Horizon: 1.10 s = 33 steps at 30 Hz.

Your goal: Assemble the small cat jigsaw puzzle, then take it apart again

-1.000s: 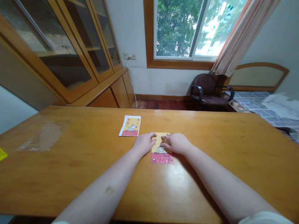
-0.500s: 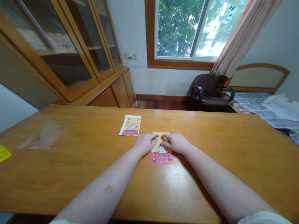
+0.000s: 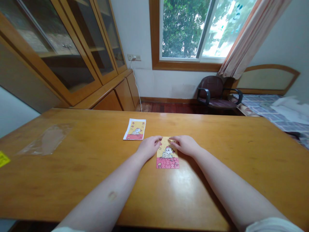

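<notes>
A small jigsaw puzzle (image 3: 167, 160) lies flat on the table, its pieces joined into a yellow and pink picture of a white animal with red on its head. At its upper left edge rests my left hand (image 3: 150, 145), fingers loosely bent, thumb a little apart. My right hand (image 3: 186, 145) is at the upper right edge, index finger and thumb spread over the yellow part. Neither hand holds anything visible. The fingers hide the puzzle's upper corners. A printed picture card (image 3: 135, 129) with the same design lies beyond my left hand.
The wooden table (image 3: 79, 180) spreads widely around the puzzle. A clear plastic bag (image 3: 48, 140) lies at the left, near a yellow item (image 3: 3, 159) at the table's left edge. Beyond the table stand a glass-doored cabinet (image 3: 94, 85), a dark red armchair (image 3: 212, 90) and a bed (image 3: 267, 104).
My right hand has drawn back slightly up and to the right, uncovering the animal's head. The left hand stays by the left edge. The puzzle stays in place.
</notes>
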Motion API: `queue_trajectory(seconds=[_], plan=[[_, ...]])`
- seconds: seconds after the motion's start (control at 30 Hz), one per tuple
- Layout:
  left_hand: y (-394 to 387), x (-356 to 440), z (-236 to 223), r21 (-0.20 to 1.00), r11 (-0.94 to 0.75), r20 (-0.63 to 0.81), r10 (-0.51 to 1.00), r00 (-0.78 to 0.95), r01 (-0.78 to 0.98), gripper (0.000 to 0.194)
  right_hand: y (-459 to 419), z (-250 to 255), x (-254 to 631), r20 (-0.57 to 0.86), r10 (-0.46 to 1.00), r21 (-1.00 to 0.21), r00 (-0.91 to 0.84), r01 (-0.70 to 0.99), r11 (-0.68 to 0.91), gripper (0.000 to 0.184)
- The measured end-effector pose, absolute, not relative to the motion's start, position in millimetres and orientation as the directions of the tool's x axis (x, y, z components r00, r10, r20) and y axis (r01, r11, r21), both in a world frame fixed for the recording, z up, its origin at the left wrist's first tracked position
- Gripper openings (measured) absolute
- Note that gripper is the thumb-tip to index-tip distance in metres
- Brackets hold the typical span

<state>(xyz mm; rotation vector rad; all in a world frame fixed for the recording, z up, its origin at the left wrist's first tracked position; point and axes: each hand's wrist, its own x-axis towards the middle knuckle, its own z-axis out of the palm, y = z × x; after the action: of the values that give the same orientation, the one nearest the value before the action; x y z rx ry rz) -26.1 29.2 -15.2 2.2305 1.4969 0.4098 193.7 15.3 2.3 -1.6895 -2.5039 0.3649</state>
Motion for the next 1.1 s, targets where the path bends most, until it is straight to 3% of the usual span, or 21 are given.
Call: queue_trajectory(seconds=[0.5,0.73,0.83,0.93,1.03,1.1], plan=[[24.1,-27.6,-1.2,0.456,-0.31,-0.017,0.934,0.356,0.834,0.017,13.2,13.8,190.7,-0.122,0.921,-0.172,-0.371,0.921,0.349,0.035],[24.7,-26.0,-1.2,0.431,-0.344,-0.036,0.917,0.397,0.834,0.017,17.6,12.0,193.0,-0.146,0.918,-0.215,-0.369,0.917,0.335,0.03],[21.3,-25.6,2.6,0.397,-0.393,0.033,0.909,0.415,0.83,0.023,10.5,20.1,189.6,-0.118,0.922,-0.193,-0.368,0.92,0.342,0.038],[9.4,-23.9,7.8,0.288,-0.485,0.095,0.872,0.48,0.826,0.036,-10.0,29.1,178.7,-0.127,0.927,-0.11,-0.353,0.934,0.341,0.065],[-7.4,-20.6,10.5,0.197,-0.53,0.01,0.842,0.539,0.825,0.045,-35.7,32.2,161.9,-0.206,0.919,-0.081,-0.337,0.941,0.328,0.081],[-17.5,-18.3,10.5,0.182,-0.522,-0.053,0.841,0.538,0.833,0.051,-48.5,31.8,150.9,-0.296,0.897,-0.066,-0.329,0.943,0.325,0.082]])
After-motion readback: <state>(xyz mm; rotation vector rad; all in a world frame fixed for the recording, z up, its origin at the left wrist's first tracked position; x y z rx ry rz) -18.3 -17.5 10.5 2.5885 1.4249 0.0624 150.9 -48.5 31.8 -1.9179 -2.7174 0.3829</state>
